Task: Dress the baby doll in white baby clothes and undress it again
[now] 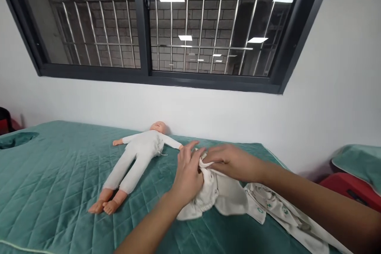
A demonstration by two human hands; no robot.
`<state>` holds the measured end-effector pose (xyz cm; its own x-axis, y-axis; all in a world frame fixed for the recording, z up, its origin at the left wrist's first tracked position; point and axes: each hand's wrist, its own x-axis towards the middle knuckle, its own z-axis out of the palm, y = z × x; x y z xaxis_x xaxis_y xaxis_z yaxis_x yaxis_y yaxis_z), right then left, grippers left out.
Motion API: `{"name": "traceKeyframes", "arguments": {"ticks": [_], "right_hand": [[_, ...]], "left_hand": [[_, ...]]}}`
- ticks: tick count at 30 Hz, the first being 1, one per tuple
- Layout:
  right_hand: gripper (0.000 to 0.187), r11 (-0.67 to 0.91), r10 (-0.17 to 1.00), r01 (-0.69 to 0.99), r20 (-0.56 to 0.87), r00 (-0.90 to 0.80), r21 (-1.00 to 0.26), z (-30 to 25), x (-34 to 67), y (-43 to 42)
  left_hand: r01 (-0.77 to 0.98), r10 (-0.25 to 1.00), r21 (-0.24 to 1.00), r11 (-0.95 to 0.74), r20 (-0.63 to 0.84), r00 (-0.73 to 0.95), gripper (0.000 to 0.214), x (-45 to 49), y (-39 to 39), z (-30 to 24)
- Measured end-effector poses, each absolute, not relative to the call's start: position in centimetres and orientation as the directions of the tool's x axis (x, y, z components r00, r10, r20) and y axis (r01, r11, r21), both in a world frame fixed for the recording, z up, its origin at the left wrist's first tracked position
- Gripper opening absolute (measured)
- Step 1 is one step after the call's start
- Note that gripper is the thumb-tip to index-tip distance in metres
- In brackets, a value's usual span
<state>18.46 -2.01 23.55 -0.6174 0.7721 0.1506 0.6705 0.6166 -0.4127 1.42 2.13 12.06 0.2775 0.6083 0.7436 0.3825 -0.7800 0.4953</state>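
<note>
A baby doll [135, 158] in a white one-piece suit lies on its back on the green quilted bed [53, 182], head toward the wall. To its right lies a bunched white baby garment [222, 196] with small green print. My left hand [188, 172] rests on the garment's left end with fingers pressed into the cloth. My right hand [230, 161] pinches a fold of the same garment at its top edge. Both hands are about a hand's width right of the doll's arm.
A white wall and a dark-framed barred window [166, 24] rise behind the bed. A round face hole [16, 139] sits at the bed's far left. At the right stands another green cushion [358, 162] over something red [348, 188].
</note>
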Motion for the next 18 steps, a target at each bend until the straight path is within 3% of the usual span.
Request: {"name": "traceKeyframes", "arguments": {"ticks": [4,7,11,13,16,18], "right_hand": [[0.027,0.563,0.808,0.709,0.099,-0.581,-0.426,24.7,19.1,-4.8],[0.029,0.305,0.937,0.820,-0.001,-0.349,-0.485,24.5,20.6,-5.7],[0.060,-0.019,0.970,0.845,-0.215,-0.114,-0.534,22.0,22.0,-6.3],[0.068,-0.008,0.962,0.768,-0.214,-0.168,-0.640,19.7,22.1,-6.4],[0.070,0.063,0.956,0.533,-0.103,-0.275,-0.844,15.5,21.3,-6.3],[0.068,-0.019,0.961,0.371,-0.120,-0.250,-0.929,12.9,20.5,-6.1]], "left_hand": [[0.366,0.574,0.446,-0.817,0.692,0.438,0.014,0.7,2.3,13.7],[0.432,0.677,0.533,-0.728,0.659,0.328,0.009,0.1,2.2,14.6],[0.510,0.812,0.659,-0.553,0.562,0.155,0.010,0.4,1.4,15.6],[0.479,0.845,0.713,-0.512,0.518,0.134,0.010,1.1,0.7,15.9],[0.346,0.895,0.825,-0.446,0.408,0.182,0.015,2.3,-0.7,16.3],[0.315,0.919,0.882,-0.351,0.260,0.296,0.013,2.4,-1.8,16.8]]}}
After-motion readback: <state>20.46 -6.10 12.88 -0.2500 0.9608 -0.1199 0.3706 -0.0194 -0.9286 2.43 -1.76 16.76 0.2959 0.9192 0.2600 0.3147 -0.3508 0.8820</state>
